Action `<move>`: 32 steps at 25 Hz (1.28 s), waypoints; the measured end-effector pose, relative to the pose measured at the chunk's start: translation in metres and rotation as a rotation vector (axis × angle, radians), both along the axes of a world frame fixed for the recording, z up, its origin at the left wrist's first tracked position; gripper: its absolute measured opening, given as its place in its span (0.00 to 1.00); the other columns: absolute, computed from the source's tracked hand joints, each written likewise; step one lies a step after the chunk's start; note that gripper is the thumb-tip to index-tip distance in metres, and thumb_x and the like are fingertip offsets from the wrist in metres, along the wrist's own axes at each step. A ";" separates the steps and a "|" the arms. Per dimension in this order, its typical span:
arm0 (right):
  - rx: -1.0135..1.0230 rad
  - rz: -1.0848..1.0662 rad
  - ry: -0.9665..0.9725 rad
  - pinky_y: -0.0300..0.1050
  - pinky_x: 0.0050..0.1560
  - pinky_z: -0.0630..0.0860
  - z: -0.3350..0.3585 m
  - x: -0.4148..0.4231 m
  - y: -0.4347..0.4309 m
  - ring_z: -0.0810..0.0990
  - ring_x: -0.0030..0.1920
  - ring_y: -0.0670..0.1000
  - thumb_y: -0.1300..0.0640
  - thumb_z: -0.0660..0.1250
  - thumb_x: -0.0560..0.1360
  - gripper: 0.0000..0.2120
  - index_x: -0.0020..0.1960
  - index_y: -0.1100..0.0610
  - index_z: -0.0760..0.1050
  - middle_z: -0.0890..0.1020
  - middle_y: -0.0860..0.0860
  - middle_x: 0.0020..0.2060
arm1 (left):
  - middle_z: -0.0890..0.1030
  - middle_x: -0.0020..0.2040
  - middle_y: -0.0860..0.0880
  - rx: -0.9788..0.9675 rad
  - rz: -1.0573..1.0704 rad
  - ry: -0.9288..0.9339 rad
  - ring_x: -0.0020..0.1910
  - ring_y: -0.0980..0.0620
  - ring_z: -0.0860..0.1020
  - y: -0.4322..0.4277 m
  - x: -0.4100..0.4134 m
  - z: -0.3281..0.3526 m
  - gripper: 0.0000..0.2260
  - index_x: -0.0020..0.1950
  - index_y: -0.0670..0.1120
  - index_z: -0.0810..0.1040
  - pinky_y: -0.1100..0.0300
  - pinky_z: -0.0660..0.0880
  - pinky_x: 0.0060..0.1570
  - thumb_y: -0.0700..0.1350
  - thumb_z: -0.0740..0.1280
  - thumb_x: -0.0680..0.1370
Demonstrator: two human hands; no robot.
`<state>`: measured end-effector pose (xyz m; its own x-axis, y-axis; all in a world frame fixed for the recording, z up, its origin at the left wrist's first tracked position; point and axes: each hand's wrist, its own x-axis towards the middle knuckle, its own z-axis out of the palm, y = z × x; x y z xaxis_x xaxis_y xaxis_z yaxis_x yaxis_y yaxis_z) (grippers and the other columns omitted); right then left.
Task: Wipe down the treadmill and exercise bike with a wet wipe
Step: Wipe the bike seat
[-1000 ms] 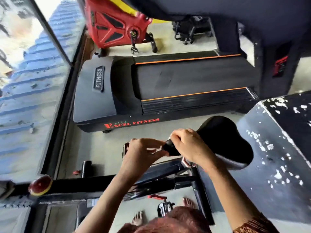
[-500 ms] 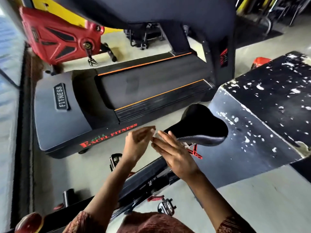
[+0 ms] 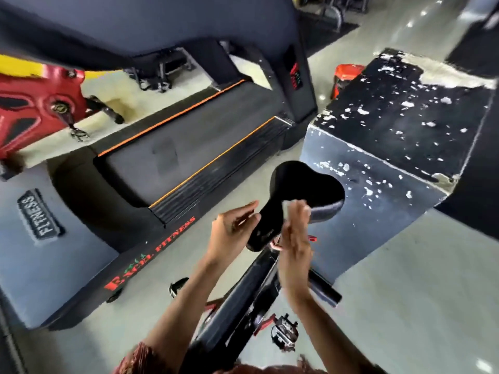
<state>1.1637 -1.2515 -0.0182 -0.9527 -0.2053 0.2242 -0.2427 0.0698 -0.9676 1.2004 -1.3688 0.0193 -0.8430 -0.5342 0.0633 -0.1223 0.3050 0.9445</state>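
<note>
Treadmill [image 3: 167, 163]: "FITNESS" badge [image 3: 40, 215] on hood; red "EXCEL FITNESS" [image 3: 151, 253] on side rail.

One treadmill [image 3: 167, 157], one bike saddle [image 3: 302, 184], one wipe [image 3: 290, 205], two hands [image 3: 229, 233] [image 3: 294, 247], one black box [image 3: 405, 125]

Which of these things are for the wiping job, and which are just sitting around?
For the job:
white wipe, at the fingertips of the right hand
black bike seat
treadmill
left hand, open beside the seat

Just sitting around:
red machine
chipped black box
</note>
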 end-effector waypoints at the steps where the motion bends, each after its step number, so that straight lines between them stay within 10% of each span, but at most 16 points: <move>1: -0.015 0.023 0.014 0.38 0.75 0.50 0.004 0.028 -0.012 0.51 0.77 0.47 0.46 0.53 0.82 0.20 0.73 0.49 0.63 0.59 0.44 0.75 | 0.82 0.53 0.52 0.003 -0.059 -0.022 0.50 0.65 0.78 -0.005 -0.005 -0.003 0.13 0.60 0.44 0.80 0.64 0.74 0.58 0.38 0.68 0.76; 4: 0.038 -0.015 0.109 0.43 0.76 0.49 0.008 0.056 -0.035 0.52 0.77 0.48 0.51 0.54 0.83 0.20 0.74 0.51 0.62 0.58 0.49 0.76 | 0.80 0.46 0.54 0.084 -0.197 -0.071 0.46 0.60 0.77 -0.015 -0.014 -0.015 0.15 0.61 0.45 0.80 0.61 0.73 0.52 0.43 0.65 0.75; 9: -0.188 -0.244 -0.337 0.46 0.77 0.49 0.026 0.003 -0.026 0.50 0.74 0.37 0.58 0.56 0.82 0.20 0.73 0.49 0.59 0.55 0.38 0.73 | 0.83 0.51 0.58 0.323 -0.309 -0.043 0.53 0.59 0.78 -0.026 -0.006 -0.014 0.13 0.61 0.48 0.79 0.61 0.73 0.60 0.37 0.65 0.78; 13: -0.162 -0.152 -0.150 0.46 0.75 0.51 0.025 0.090 -0.062 0.51 0.76 0.43 0.55 0.57 0.81 0.22 0.74 0.54 0.61 0.56 0.39 0.75 | 0.83 0.52 0.57 0.279 -0.345 -0.007 0.50 0.61 0.79 -0.031 -0.002 -0.018 0.16 0.58 0.54 0.79 0.59 0.74 0.57 0.34 0.64 0.78; 19: -0.170 -0.262 -0.315 0.20 0.62 0.56 0.030 0.013 -0.034 0.57 0.65 0.25 0.57 0.57 0.82 0.21 0.75 0.52 0.61 0.59 0.42 0.75 | 0.83 0.48 0.62 0.365 -0.328 0.004 0.52 0.63 0.80 -0.024 0.002 -0.010 0.16 0.55 0.55 0.79 0.63 0.74 0.55 0.34 0.65 0.78; 27: 0.151 -0.264 0.114 0.33 0.47 0.79 0.009 0.069 0.020 0.81 0.52 0.39 0.70 0.68 0.72 0.16 0.59 0.63 0.78 0.79 0.45 0.60 | 0.82 0.54 0.54 0.389 -0.323 -0.009 0.55 0.60 0.79 -0.027 0.001 -0.011 0.14 0.54 0.55 0.80 0.63 0.74 0.59 0.36 0.67 0.77; 32: 0.467 0.062 0.429 0.48 0.73 0.61 0.023 0.042 -0.004 0.62 0.74 0.51 0.65 0.59 0.79 0.20 0.70 0.64 0.66 0.67 0.55 0.71 | 0.83 0.51 0.55 0.326 -0.243 0.033 0.53 0.60 0.81 -0.021 -0.005 -0.007 0.11 0.53 0.53 0.81 0.65 0.74 0.55 0.38 0.65 0.79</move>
<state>1.2057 -1.2555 0.0052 -0.7815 -0.4254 0.4565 -0.6188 0.4342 -0.6547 1.1951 -1.3900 0.0124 -0.9475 -0.3162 -0.0468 -0.0511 0.0052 0.9987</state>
